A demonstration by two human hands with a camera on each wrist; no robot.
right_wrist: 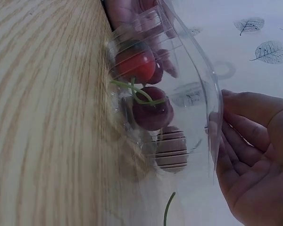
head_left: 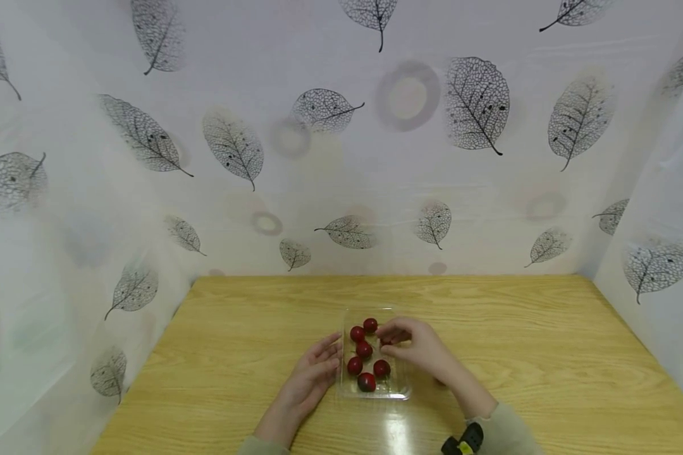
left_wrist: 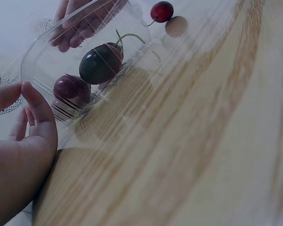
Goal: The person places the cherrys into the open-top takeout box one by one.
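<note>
A clear plastic box [head_left: 399,395] lies on the table with several dark red cherries [head_left: 363,350] in it, some with green stems [right_wrist: 146,96]. My left hand [head_left: 313,376] is beside the box's left wall; its thumb and forefinger touch the rim in the left wrist view. Over the right side of the box is my right hand [head_left: 412,344], fingers bent downward and apart from the thumb. A cherry shows dimly below these fingertips, and the right wrist view shows nothing held. Another cherry [left_wrist: 162,12] rests outside the box, mostly hidden by the right forearm in the head view.
The wood-grain table [head_left: 250,316] extends around the box on all sides. Pale sheets with a leaf print [head_left: 478,104] hang behind it and along both sides. A dark watch [head_left: 463,440] is on the right wrist. A green stem [right_wrist: 169,208] shows low in the right wrist view.
</note>
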